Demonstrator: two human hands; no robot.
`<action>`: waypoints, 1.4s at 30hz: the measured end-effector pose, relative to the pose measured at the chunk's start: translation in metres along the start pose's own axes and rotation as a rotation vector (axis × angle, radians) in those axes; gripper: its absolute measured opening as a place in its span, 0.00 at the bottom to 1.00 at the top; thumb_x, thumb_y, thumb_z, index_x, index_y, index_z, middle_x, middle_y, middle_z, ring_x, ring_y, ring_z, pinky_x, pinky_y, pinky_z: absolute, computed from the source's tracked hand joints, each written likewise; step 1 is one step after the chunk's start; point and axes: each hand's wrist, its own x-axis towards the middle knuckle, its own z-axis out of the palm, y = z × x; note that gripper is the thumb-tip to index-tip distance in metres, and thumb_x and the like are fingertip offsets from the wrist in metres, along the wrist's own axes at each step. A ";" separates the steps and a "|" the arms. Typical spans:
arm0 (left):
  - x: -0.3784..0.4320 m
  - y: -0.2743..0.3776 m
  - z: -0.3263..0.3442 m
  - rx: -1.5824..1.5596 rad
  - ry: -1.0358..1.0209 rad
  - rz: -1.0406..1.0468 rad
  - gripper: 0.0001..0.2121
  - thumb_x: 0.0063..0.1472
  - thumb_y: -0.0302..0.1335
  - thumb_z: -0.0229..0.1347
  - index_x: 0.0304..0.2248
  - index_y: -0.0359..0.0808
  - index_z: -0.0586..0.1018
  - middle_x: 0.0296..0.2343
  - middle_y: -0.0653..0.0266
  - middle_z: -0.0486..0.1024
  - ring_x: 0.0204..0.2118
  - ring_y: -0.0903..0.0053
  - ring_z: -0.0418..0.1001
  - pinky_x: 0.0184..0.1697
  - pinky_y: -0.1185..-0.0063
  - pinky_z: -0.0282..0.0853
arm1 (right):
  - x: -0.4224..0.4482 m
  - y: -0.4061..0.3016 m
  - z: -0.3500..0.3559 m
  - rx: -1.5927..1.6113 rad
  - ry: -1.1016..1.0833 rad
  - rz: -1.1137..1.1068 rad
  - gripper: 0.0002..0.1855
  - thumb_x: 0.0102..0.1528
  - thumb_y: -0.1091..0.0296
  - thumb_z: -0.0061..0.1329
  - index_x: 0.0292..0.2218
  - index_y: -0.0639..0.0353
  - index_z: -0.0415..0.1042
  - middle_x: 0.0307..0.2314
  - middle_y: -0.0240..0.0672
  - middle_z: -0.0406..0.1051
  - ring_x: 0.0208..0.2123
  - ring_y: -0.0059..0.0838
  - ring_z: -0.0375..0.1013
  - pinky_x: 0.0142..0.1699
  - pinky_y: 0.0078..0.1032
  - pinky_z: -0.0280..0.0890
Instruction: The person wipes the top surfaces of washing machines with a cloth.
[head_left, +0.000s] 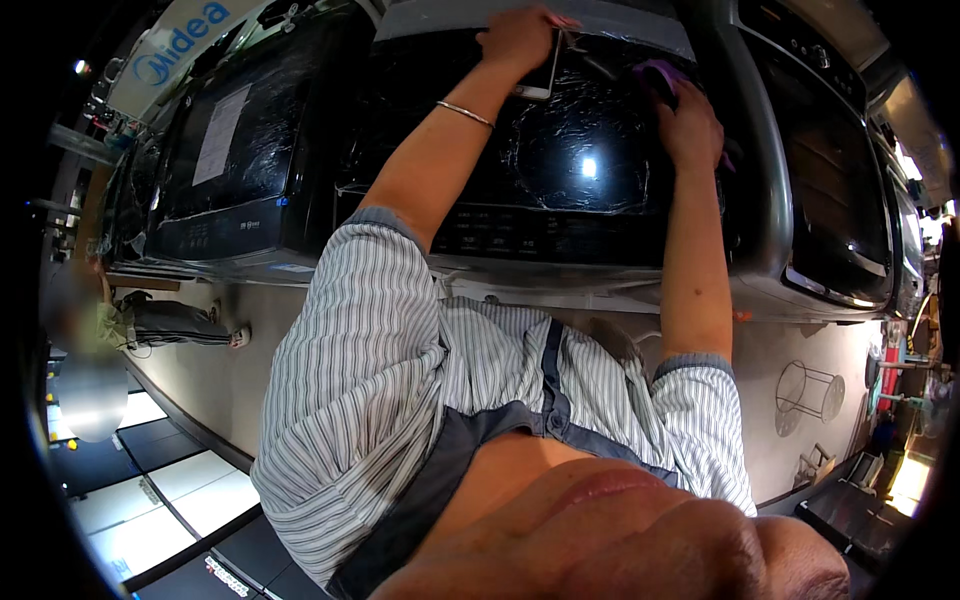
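Note:
Before me is a top-loading washing machine with a glossy black lid (585, 135), covered in wrinkled clear film. My left hand (517, 41) is at the far edge of the lid, its fingers bent beside something small and pink (562, 21); whether it grips this is unclear. A smartphone (536, 90) lies on the lid, partly covered by that hand. My right hand (690, 127) holds a purple cloth (660, 73) at the lid's right side, and a bit of purple also shows past the wrist. The control panel (495, 232) runs along the near edge.
A black washing machine (225, 150) bearing a paper sheet (221, 135) stands on the left, and a grey-framed one (817, 165) on the right. Behind me are a wire stool (810, 394) and floor (757, 450). A person (172, 319) stands at far left.

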 end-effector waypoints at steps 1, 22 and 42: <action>0.026 -0.033 0.016 -0.079 0.056 -0.032 0.16 0.65 0.41 0.42 0.44 0.47 0.78 0.42 0.50 0.76 0.49 0.49 0.70 0.51 0.54 0.63 | 0.000 -0.004 0.003 -0.006 0.004 -0.016 0.28 0.57 0.52 0.45 0.57 0.49 0.66 0.58 0.30 0.61 0.60 0.33 0.59 0.63 0.35 0.54; -0.056 0.052 -0.029 0.324 -0.144 -0.140 0.42 0.48 0.49 0.59 0.59 0.39 0.61 0.56 0.46 0.60 0.59 0.49 0.56 0.56 0.55 0.63 | -0.004 -0.011 -0.002 0.148 -0.105 -0.043 0.27 0.56 0.51 0.47 0.56 0.47 0.67 0.56 0.29 0.64 0.60 0.33 0.60 0.62 0.40 0.52; -0.045 -0.044 -0.091 0.439 -0.058 0.112 0.35 0.61 0.58 0.43 0.54 0.36 0.71 0.54 0.49 0.68 0.59 0.54 0.60 0.61 0.64 0.59 | -0.045 -0.013 -0.019 0.233 -0.165 -0.396 0.29 0.54 0.57 0.52 0.56 0.46 0.66 0.56 0.34 0.64 0.57 0.39 0.63 0.60 0.39 0.57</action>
